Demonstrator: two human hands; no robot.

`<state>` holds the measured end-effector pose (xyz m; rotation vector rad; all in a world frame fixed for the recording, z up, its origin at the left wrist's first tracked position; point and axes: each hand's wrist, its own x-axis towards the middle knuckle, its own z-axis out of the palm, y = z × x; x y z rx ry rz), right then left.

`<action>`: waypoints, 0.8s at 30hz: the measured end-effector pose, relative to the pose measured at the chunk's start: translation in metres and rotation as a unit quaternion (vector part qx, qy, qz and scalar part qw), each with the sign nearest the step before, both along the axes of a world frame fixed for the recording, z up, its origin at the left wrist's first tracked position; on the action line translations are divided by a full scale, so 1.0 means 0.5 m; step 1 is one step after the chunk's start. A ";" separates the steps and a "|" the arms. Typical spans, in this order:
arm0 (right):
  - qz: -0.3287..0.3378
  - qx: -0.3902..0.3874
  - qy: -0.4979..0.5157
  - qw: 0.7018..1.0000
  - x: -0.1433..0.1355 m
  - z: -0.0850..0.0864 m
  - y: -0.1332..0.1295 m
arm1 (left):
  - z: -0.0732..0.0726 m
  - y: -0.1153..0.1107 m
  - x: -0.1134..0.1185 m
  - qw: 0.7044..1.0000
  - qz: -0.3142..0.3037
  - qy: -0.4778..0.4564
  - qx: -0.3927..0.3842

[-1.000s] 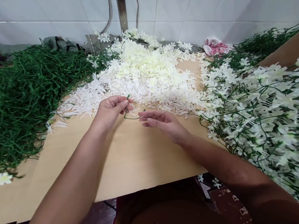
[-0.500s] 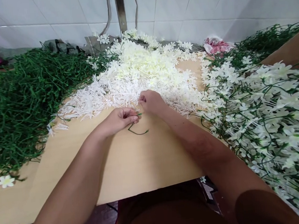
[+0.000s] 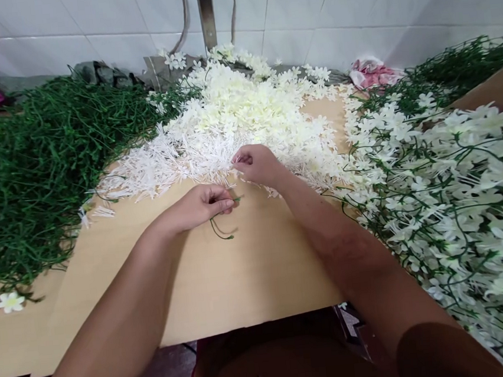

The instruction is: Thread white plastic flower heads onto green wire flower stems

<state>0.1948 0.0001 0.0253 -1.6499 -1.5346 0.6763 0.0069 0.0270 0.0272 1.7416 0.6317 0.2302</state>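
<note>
My left hand [image 3: 212, 204] pinches a thin green stem [image 3: 221, 234] above the brown board [image 3: 225, 286]; one end of it pokes out past the fingertips and the rest curls down below. My right hand [image 3: 255, 163] is at the near edge of the pile of white stamen pieces [image 3: 186, 153], up and to the right of my left hand. Its fingers are pinched together, and what lies between them is too small to name. Behind it rises a heap of loose pale yellow-white petals [image 3: 243, 103].
A large heap of green stems [image 3: 44, 161] covers the left side. White flowers on green stems [image 3: 466, 203] fill the right. Two flowers [image 3: 11, 302] lie at the lower left. A red and white cloth [image 3: 374, 74] rests by the tiled wall [image 3: 296, 6].
My right hand has shifted slightly up, farther from my left hand. The stem in my left hand has swung, so its curled end now hangs lower and more to the left.
</note>
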 end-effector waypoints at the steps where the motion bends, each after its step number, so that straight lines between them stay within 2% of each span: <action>1: 0.001 0.002 0.049 0.999 0.013 0.004 -0.002 | 0.002 -0.001 0.000 1.000 -0.010 0.002 0.003; 3: 0.000 0.013 0.119 0.993 0.037 0.013 -0.005 | 0.004 -0.004 0.002 0.999 -0.030 0.004 0.018; 5: 0.000 0.026 0.149 0.989 0.052 0.018 -0.005 | 0.000 -0.010 0.007 0.999 -0.015 0.003 0.050; 7: 0.000 0.036 0.155 0.987 0.057 0.019 -0.004 | -0.010 -0.017 0.015 0.993 0.056 0.003 0.108; 10: 0.001 0.045 0.169 0.985 0.055 0.016 -0.001 | -0.025 -0.021 0.034 0.956 0.181 0.004 0.230; 12: 0.012 0.042 0.192 0.980 0.050 0.013 0.001 | -0.030 -0.019 0.053 0.931 0.216 0.013 0.294; 16: 0.026 0.044 0.232 0.971 0.047 0.006 0.005 | -0.028 -0.013 0.099 0.899 0.198 0.092 0.378; 19: 0.015 0.055 0.257 0.965 0.051 0.002 0.006 | -0.030 -0.006 0.130 0.879 0.191 0.145 0.412; 24: 0.012 0.049 0.293 0.955 0.062 0.001 0.005 | -0.039 0.010 0.143 0.878 0.203 0.138 0.410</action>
